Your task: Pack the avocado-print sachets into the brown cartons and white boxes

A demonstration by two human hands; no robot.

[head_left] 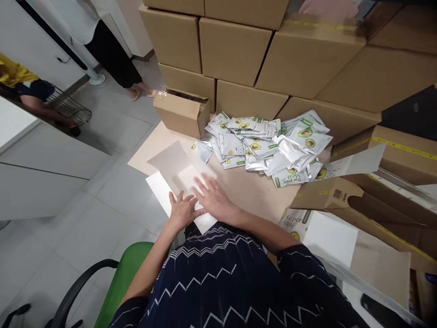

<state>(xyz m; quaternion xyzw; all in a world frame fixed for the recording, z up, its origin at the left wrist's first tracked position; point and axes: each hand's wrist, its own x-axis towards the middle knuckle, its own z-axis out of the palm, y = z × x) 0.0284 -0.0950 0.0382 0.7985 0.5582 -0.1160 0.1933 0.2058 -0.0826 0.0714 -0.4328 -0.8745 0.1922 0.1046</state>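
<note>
An unfolded white carton [166,160] with raised flaps lies in front of me, partly over the near left edge of the tabletop. My left hand [184,210] rests on its near side, fingers spread and thumb pointing right. Just to the right, my right hand [215,199] lies over the carton with its fingers stretched apart, slightly blurred by motion. Both hands touch the carton and overlap near the thumbs. Behind them is a heap of silver-white sachets [254,143] printed with avocados and "Su-per Meal".
A small open brown box [180,111] stands at the table's back left. Large stacked cartons [235,45] form a wall behind. Open cartons [375,200] and flat white card [331,237] lie at right. A green chair [128,269] is at lower left; two people are beyond.
</note>
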